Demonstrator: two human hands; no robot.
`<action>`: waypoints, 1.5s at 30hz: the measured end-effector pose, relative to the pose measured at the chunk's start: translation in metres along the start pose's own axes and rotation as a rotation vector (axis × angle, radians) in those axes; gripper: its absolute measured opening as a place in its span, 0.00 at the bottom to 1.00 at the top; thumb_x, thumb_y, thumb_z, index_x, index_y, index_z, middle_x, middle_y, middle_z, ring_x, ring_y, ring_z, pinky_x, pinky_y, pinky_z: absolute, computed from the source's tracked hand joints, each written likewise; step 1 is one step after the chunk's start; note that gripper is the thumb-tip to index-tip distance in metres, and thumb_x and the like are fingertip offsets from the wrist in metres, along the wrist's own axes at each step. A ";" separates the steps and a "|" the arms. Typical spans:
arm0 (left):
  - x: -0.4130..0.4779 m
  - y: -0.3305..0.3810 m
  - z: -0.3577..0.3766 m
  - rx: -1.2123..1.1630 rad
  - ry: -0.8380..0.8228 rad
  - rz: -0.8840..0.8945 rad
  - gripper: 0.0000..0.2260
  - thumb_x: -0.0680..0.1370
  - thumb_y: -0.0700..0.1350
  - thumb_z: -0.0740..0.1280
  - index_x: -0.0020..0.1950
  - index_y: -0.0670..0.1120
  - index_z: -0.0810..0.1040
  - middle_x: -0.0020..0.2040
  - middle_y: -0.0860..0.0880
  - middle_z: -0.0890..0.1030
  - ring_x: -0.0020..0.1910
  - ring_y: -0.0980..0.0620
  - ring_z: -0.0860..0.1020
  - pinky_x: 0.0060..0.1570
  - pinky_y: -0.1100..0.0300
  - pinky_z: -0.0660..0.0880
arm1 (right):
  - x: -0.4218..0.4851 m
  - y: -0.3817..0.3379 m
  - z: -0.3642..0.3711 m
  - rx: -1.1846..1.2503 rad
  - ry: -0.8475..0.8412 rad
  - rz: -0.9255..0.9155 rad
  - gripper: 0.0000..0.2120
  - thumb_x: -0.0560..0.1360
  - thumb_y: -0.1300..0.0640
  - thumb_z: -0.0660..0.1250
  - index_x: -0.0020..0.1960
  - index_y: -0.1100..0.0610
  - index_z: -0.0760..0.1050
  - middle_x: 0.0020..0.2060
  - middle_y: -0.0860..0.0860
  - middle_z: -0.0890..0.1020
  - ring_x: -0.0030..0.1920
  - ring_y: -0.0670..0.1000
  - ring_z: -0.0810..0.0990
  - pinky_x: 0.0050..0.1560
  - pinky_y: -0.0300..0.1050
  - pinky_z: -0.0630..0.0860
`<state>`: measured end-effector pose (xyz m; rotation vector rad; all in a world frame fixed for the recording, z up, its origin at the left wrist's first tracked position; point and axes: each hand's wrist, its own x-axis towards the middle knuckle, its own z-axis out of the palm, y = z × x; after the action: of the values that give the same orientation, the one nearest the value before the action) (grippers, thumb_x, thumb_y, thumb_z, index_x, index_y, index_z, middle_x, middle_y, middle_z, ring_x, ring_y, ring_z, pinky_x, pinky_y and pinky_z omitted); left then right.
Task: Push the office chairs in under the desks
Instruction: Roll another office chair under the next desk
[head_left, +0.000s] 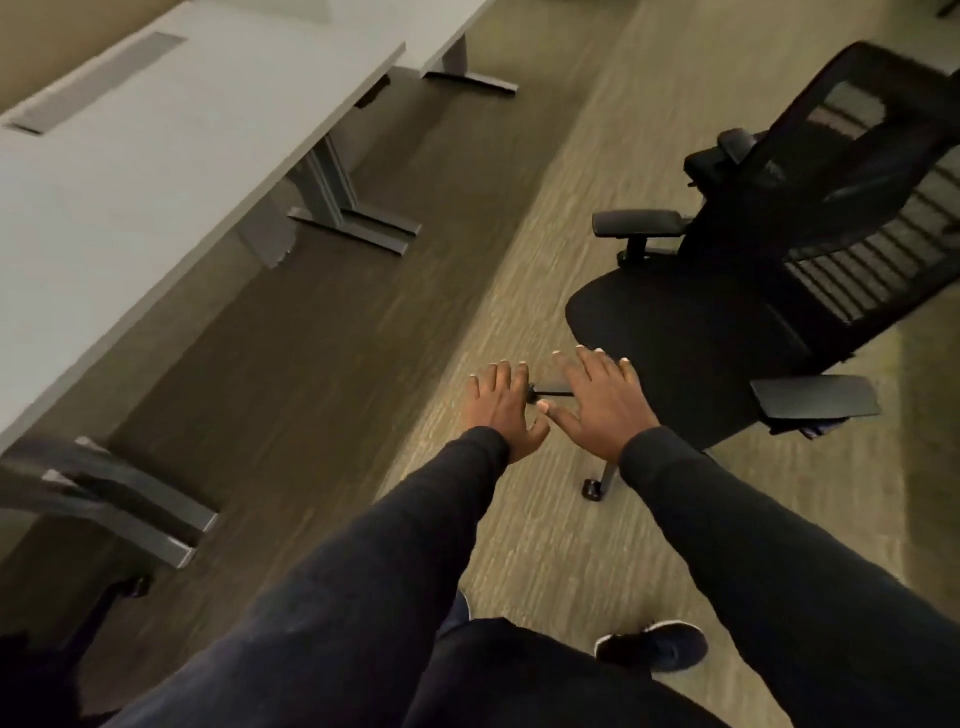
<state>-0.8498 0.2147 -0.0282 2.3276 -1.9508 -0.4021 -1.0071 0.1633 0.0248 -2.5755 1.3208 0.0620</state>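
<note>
A black office chair (727, 312) with a mesh back stands out on the carpet at the right, well away from the row of white desks (130, 171) along the left. Its seat faces the desks. My left hand (501, 405) and my right hand (597, 400) are stretched out side by side, palms down, fingers apart, holding nothing. My right hand's fingertips overlap the front edge of the chair's seat in the image; contact is unclear. Part of a second dark chair (67, 519) shows at the lower left, tucked under a desk.
Grey T-shaped desk legs (353, 208) stand on the darker floor strip under the desks, with another leg farther back (467, 67). The chair's caster (592, 488) sits just beyond my right forearm. My shoe (654, 647) is on the carpet below.
</note>
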 end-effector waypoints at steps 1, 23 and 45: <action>0.008 0.021 0.004 0.010 -0.005 0.002 0.36 0.72 0.62 0.57 0.76 0.45 0.59 0.72 0.42 0.66 0.71 0.41 0.63 0.71 0.42 0.58 | -0.002 0.021 -0.005 0.001 0.009 0.000 0.36 0.79 0.34 0.55 0.81 0.52 0.55 0.79 0.58 0.60 0.79 0.60 0.57 0.78 0.65 0.52; 0.242 0.467 0.051 0.015 0.008 0.103 0.40 0.73 0.59 0.61 0.80 0.45 0.51 0.79 0.41 0.57 0.77 0.41 0.54 0.75 0.39 0.52 | -0.039 0.486 -0.134 -0.047 0.136 -0.001 0.36 0.79 0.33 0.55 0.81 0.51 0.57 0.78 0.57 0.64 0.78 0.60 0.61 0.76 0.63 0.57; 0.445 0.686 0.036 -0.054 0.104 -0.039 0.59 0.63 0.77 0.62 0.80 0.40 0.48 0.78 0.39 0.58 0.75 0.39 0.58 0.74 0.40 0.54 | 0.147 0.763 -0.246 0.232 0.110 -0.002 0.36 0.81 0.39 0.61 0.80 0.57 0.56 0.78 0.60 0.59 0.77 0.63 0.61 0.74 0.61 0.64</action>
<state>-1.4452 -0.3439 0.0259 2.3065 -1.8280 -0.3248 -1.5531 -0.4386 0.0907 -2.4132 1.2790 -0.2234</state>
